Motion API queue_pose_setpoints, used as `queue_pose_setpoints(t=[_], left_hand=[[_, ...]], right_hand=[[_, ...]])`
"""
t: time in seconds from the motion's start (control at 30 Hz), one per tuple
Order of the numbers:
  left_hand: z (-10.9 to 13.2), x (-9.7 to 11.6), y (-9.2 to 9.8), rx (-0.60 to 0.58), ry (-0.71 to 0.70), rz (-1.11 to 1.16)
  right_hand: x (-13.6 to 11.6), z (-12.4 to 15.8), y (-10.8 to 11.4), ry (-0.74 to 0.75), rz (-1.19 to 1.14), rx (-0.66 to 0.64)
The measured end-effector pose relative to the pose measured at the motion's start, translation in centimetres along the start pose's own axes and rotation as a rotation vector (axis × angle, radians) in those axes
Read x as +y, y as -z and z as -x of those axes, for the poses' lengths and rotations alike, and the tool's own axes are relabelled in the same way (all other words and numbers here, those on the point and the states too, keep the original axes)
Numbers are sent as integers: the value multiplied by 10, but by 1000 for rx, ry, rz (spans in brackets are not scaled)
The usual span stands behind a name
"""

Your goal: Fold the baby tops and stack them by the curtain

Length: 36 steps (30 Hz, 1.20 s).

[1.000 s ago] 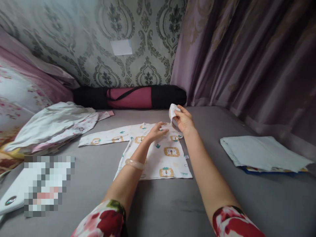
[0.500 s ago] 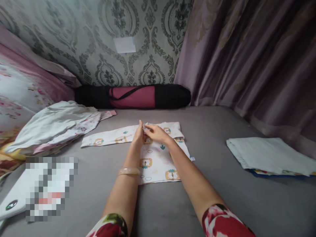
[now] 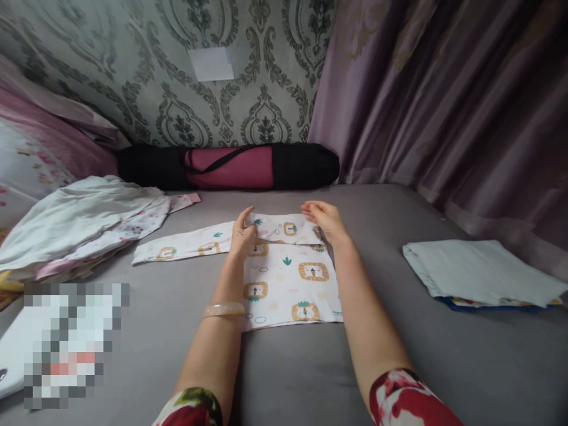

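Observation:
A white child's shirt (image 3: 288,284) printed with tan lions and green leaves lies folded on the grey bed surface. One long sleeve (image 3: 190,244) stretches out to the left, and a folded strip (image 3: 284,229) runs across the top. My left hand (image 3: 243,234) rests on the cloth where the sleeve meets the body, thumb and index finger apart. At the strip's right end is my right hand (image 3: 327,222), fingers extended and slightly curved over the top corner. Its palm side is partly hidden.
A heap of clothes (image 3: 84,222) lies at the left, with a white object (image 3: 18,349) partly pixelated in front. Folded pale cloth (image 3: 483,269) lies at the right. A black and maroon long bag (image 3: 231,167) sits against the wall.
My right hand has moved right, from beside my left hand to the shirt's upper right corner. The top strip now looks flatter. The camera view has shifted slightly.

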State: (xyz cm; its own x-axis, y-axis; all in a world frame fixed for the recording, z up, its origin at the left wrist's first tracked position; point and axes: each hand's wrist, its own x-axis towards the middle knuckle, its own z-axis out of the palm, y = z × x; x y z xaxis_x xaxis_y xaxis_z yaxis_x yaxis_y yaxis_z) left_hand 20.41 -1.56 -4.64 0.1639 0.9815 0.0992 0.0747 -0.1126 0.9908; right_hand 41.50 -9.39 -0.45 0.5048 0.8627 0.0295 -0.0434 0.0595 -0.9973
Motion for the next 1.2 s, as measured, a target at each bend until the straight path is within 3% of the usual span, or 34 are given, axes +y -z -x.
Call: queue_pose_setpoints(t=[0.1,0.17,0.33,0.5,0.6,0.77,0.87,1.2], left_hand=[[-1,-2,3,39,-2,-45],[-1,-2,4,70,18,-91],[0,-1,6,89,65,-240],[2,-6,5,70,88,-329],[2,-12,4,20,61,-386],[-1,-17,4,23,-168,-711],[-2,-17,5,4,-187,-826],[-5,-19,9,9,-239,-839]], right_hand=[[4,-8,19,-3,104,237],[10,-10,23,31,315,274],[24,0,5,147,910,106],[40,15,-14,236,1264,-23],[50,19,-15,217,1340,-28],[56,20,-14,184,1365,-27],[56,19,-15,157,1367,-28],[52,18,-18,53,1398,-51]])
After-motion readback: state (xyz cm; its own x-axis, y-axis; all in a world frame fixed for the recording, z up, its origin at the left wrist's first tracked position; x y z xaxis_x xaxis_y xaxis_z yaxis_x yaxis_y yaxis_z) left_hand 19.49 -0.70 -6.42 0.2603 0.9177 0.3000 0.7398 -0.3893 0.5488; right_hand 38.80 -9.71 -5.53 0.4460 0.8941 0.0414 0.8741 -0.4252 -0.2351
